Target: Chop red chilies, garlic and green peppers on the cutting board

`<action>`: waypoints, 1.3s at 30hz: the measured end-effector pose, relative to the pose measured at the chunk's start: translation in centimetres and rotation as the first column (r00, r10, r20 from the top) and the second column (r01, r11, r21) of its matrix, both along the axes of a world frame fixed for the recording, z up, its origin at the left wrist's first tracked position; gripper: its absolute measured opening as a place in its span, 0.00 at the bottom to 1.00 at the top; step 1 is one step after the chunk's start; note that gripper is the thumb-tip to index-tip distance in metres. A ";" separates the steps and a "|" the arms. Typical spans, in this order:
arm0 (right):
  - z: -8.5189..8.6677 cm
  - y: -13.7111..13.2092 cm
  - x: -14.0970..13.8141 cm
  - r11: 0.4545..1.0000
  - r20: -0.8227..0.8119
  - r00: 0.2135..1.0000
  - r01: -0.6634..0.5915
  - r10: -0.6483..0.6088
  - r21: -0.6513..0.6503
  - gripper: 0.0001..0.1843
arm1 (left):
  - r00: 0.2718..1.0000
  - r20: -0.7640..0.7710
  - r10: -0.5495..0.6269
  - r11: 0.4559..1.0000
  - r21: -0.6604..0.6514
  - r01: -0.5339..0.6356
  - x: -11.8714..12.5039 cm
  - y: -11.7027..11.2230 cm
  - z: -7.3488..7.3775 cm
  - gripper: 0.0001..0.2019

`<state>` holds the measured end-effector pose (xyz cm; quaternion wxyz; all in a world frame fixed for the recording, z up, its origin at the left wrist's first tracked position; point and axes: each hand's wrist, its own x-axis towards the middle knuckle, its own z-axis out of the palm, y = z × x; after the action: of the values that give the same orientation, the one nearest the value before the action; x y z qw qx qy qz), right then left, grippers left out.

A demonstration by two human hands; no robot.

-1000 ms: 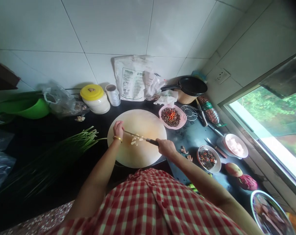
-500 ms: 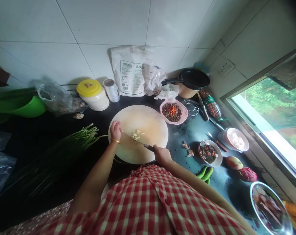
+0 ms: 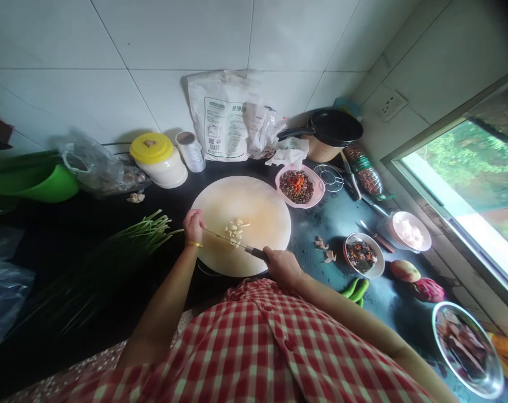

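Note:
A round pale cutting board (image 3: 220,201) lies in front of me, with chopped garlic (image 3: 237,225) near its middle. Across it, over the near side of the garlic, runs a knife (image 3: 226,239) with its edge down. My right hand (image 3: 284,267) is closed round the dark handle at the board's near right edge. At the left edge, my left hand (image 3: 193,225) has its fingers closed on the tip end of the blade; a gold bangle circles that wrist. Whether the blade touches the board cannot be made out.
Green stalks (image 3: 148,235) lie left of the board. Behind stand a yellow-lidded jar (image 3: 153,148), a plastic roll (image 3: 190,151) and a pink bowl (image 3: 301,187). A small bowl (image 3: 363,256), green peppers (image 3: 357,290), a small knife (image 3: 377,236) and a metal bowl (image 3: 467,350) sit right.
The blade has shifted slightly left and toward me across the garlic, both hands moving with it. More garlic shows behind the blade. The camera view has tilted a little.

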<state>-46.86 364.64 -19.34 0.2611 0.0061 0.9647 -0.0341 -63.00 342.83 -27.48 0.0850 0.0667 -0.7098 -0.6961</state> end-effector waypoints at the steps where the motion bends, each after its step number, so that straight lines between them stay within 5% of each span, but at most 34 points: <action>1: 0.0 -0.1 0.1 1.000 0.014 1.000 0.001 -0.001 0.004 0.12 | 1.000 0.010 0.006 1.000 0.011 -0.006 0.2 -0.1 -0.1 0.07; 10: -0.3 2.1 -1.5 1.000 -0.062 0.998 -0.021 0.022 0.021 0.12 | 0.995 -0.004 0.100 0.995 -0.001 -0.100 1.0 0.9 -0.2 0.08; 39: -0.6 4.1 -5.0 0.999 -0.095 0.995 0.008 -0.003 0.053 0.12 | 0.996 -0.026 0.088 0.995 -0.033 -0.089 -2.2 2.8 -0.1 0.07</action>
<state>-51.84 368.78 -19.98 0.2147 0.0140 0.9765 -0.0094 -65.17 345.64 -27.62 0.1255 0.0884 -0.7167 -0.6803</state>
